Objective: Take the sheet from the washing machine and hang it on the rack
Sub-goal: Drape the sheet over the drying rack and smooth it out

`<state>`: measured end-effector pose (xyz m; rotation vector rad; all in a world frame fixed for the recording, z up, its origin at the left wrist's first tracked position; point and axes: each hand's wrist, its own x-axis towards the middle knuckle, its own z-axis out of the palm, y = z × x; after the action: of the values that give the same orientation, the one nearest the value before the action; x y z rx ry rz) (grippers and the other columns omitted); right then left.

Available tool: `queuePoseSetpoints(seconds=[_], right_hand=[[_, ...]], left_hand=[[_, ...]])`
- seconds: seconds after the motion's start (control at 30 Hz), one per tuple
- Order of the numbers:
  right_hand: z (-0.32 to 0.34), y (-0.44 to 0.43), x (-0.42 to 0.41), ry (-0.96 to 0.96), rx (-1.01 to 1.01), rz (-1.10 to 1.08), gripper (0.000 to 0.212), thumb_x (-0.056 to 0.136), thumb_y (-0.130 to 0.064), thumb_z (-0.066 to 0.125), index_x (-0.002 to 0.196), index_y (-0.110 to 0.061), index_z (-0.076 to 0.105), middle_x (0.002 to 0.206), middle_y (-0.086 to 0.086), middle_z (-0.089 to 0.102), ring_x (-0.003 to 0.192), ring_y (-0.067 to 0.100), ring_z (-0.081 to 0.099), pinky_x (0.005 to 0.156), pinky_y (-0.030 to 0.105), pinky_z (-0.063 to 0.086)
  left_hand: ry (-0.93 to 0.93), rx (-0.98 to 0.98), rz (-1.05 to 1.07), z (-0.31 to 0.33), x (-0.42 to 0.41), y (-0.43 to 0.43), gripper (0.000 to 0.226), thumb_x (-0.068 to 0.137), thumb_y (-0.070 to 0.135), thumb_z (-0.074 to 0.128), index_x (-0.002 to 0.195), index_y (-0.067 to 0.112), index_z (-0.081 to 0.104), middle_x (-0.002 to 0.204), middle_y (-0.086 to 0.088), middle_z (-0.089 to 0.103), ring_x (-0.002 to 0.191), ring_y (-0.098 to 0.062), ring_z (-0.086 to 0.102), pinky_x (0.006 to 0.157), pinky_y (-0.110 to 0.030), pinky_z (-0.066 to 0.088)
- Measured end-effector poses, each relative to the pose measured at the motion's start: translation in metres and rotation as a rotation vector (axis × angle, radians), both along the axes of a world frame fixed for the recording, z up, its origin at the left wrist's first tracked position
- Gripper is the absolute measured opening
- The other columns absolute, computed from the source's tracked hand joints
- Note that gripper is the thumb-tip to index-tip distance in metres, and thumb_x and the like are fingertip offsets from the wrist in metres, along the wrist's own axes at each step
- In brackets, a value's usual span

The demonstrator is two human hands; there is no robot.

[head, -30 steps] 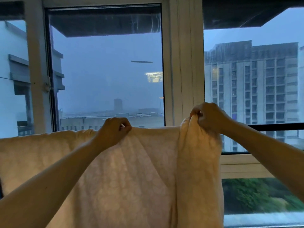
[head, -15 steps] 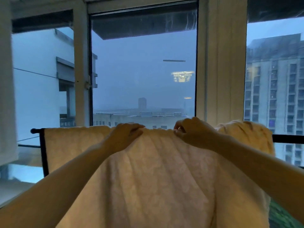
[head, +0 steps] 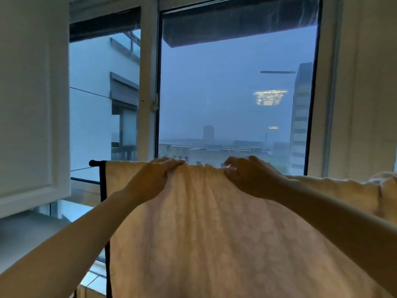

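Tall window (head: 236,93) behind, cream patterned sheet (head: 204,233) draped over the black rack (head: 96,163) top rail, left hand (head: 153,179) with fingers laid nearly straight across the fold, right hand (head: 250,177) with fingers curled, pinching the gathered top edge.

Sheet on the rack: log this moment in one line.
stage: hanging | sheet: draped over rack bar | left hand: fingers flat on top fold | right hand: pinches top fold | sheet's right end: bunched
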<state>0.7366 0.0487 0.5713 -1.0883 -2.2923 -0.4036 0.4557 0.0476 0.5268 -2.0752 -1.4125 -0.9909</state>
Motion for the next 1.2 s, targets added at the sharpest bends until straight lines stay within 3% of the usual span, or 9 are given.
queuePoseSetpoints(seconds=[0.17,0.3,0.5,0.57,0.7,0.9,1.07,1.13,1.2], right_hand=[[0.001,0.016,-0.049,0.008,0.054,0.088,0.033,0.096,-0.046,0.038,0.116,-0.026,0.056,0.110,-0.001,0.068,0.087,0.016,0.066,0.073,0.039,0.056],[0.001,0.029,-0.086,-0.039,0.065,0.057,0.038,0.096,-0.045,0.035,0.079,-0.020,0.058,0.075,-0.004,0.062,0.065,0.011,0.060,0.061,0.035,0.053],[-0.003,0.039,-0.129,0.019,0.121,-0.012,0.040,0.097,-0.039,0.038,0.068,-0.017,0.054,0.069,-0.001,0.060,0.063,0.017,0.057,0.057,0.031,0.040],[-0.002,0.041,-0.137,0.046,0.105,-0.017,0.039,0.097,-0.040,0.040,0.069,-0.017,0.057,0.069,-0.001,0.061,0.063,0.016,0.057,0.059,0.029,0.039],[0.000,0.039,-0.154,0.079,0.040,0.033,0.030,0.094,-0.045,0.048,0.094,-0.023,0.068,0.087,-0.006,0.069,0.077,0.012,0.064,0.064,0.027,0.045],[-0.004,0.043,-0.196,0.044,0.107,0.054,0.021,0.092,-0.038,0.056,0.089,-0.024,0.072,0.085,-0.008,0.070,0.075,0.010,0.064,0.066,0.028,0.050],[-0.006,0.052,-0.225,0.028,0.187,0.019,0.029,0.093,-0.030,0.056,0.068,-0.017,0.063,0.061,-0.005,0.059,0.058,0.013,0.057,0.057,0.029,0.048],[-0.008,0.056,-0.234,0.020,0.226,0.022,0.035,0.094,-0.024,0.055,0.060,-0.016,0.056,0.053,-0.006,0.053,0.049,0.008,0.052,0.053,0.026,0.047],[-0.010,0.058,-0.242,-0.002,0.272,0.006,0.032,0.094,-0.021,0.054,0.063,-0.017,0.060,0.055,-0.007,0.057,0.049,0.005,0.052,0.052,0.021,0.045]], left_hand=[[-0.072,-0.031,0.106,-0.008,-0.065,0.015,0.038,0.098,0.011,0.044,0.134,0.020,0.050,0.130,-0.006,0.058,0.120,-0.022,0.053,0.104,-0.035,0.036],[-0.114,-0.039,0.122,-0.007,-0.116,0.025,0.030,0.098,0.016,0.046,0.125,0.016,0.059,0.120,-0.005,0.065,0.111,-0.020,0.060,0.101,-0.035,0.041],[-0.167,-0.088,0.133,-0.010,-0.167,0.039,0.031,0.099,0.021,0.044,0.125,0.017,0.059,0.124,-0.005,0.063,0.116,-0.021,0.056,0.102,-0.035,0.041],[-0.175,-0.084,0.122,-0.012,-0.178,0.044,0.030,0.099,0.020,0.045,0.125,0.016,0.059,0.122,-0.005,0.063,0.115,-0.020,0.056,0.101,-0.033,0.041],[-0.224,-0.068,0.096,-0.014,-0.199,0.051,0.029,0.097,0.022,0.047,0.122,0.014,0.061,0.119,-0.008,0.065,0.111,-0.022,0.059,0.098,-0.033,0.044],[-0.322,0.110,0.162,-0.029,-0.216,0.053,0.032,0.091,0.031,0.052,0.115,0.013,0.066,0.117,-0.006,0.062,0.110,-0.021,0.050,0.093,-0.024,0.033],[-0.610,0.297,0.183,-0.039,-0.222,0.053,0.020,0.087,0.023,0.066,0.098,0.008,0.058,0.098,-0.006,0.056,0.090,-0.015,0.050,0.080,-0.024,0.039],[-0.843,0.211,0.241,-0.043,-0.230,0.055,0.028,0.086,0.026,0.066,0.099,0.007,0.051,0.099,-0.006,0.054,0.090,-0.020,0.054,0.076,-0.029,0.042],[-1.066,-0.003,0.243,-0.043,-0.240,0.058,0.034,0.087,0.036,0.064,0.101,0.008,0.049,0.100,-0.006,0.059,0.092,-0.024,0.060,0.074,-0.031,0.044]])
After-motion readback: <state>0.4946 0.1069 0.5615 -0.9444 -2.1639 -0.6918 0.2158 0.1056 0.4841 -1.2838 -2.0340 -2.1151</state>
